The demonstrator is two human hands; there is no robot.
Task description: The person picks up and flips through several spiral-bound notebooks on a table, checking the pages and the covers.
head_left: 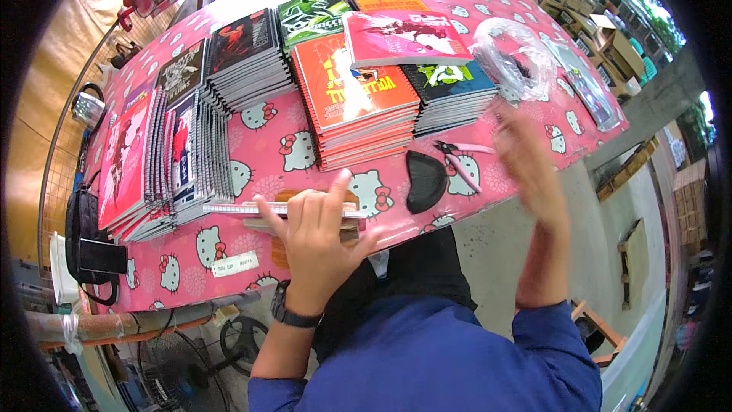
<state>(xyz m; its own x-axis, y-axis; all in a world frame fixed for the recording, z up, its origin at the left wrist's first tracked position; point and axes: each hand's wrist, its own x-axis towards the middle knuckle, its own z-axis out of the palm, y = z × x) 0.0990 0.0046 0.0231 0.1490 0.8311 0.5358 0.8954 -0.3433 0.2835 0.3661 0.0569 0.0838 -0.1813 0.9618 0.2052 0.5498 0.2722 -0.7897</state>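
My left hand (316, 229), with a black watch on its wrist, rests fingers spread over a narrow white strip (229, 208) lying on a wooden block (282, 248) at the table's near edge. Part of both is hidden under the hand. My right hand (522, 156) is raised at the right edge of the table and smeared by motion; its fingers cannot be made out clearly. Nearest to it are cutting pliers with pink handles (465, 168) and a black half-round piece (427, 181). Beyond stands a tall stack of orange spiral notebooks (358, 99).
A pink notebook (408, 37) lies across neighbouring stacks. More spiral notebooks (126, 168) stand at the left. Clear plastic wrap (515, 57) lies at the right. A black bag (84, 236) with a phone (104, 257) is at the left edge; a paper label (235, 265) lies nearby.
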